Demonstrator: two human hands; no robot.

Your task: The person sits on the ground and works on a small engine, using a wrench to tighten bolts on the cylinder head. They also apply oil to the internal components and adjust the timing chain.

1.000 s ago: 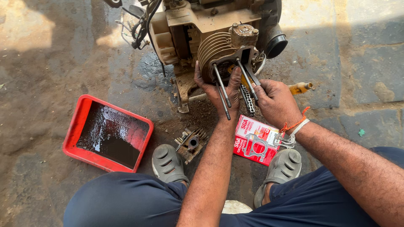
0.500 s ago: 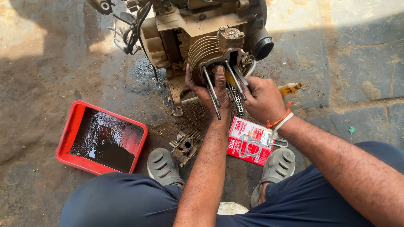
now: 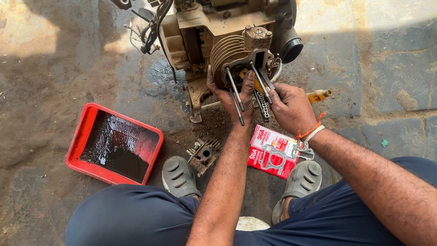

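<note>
The ground is rough grey concrete (image 3: 54, 82), stained dark with oil around the work and split between sunlit patches and shade; a joint line crosses it at the right. On it stands a dirty tan small engine (image 3: 218, 32) with black hoses at its left and a black round port at its right; its finned grey metal cylinder (image 3: 230, 52) faces the person, with long bare steel studs (image 3: 236, 95) sticking out. The left hand (image 3: 230, 98) reaches under the cylinder's mouth, fingers curled around it between the studs; the right hand (image 3: 291, 107) grips the cylinder's right side beside a hanging steel chain (image 3: 262, 105), fingers closed on it. A yellow-handled tool (image 3: 318, 95) lies just beyond that hand. A red plastic tray of dark oil (image 3: 114, 145) sits at the left; a small grimy metal cylinder head (image 3: 203, 155) lies between the grey sandals, and a red-and-white gasket packet (image 3: 273, 151) lies near the right foot.
</note>
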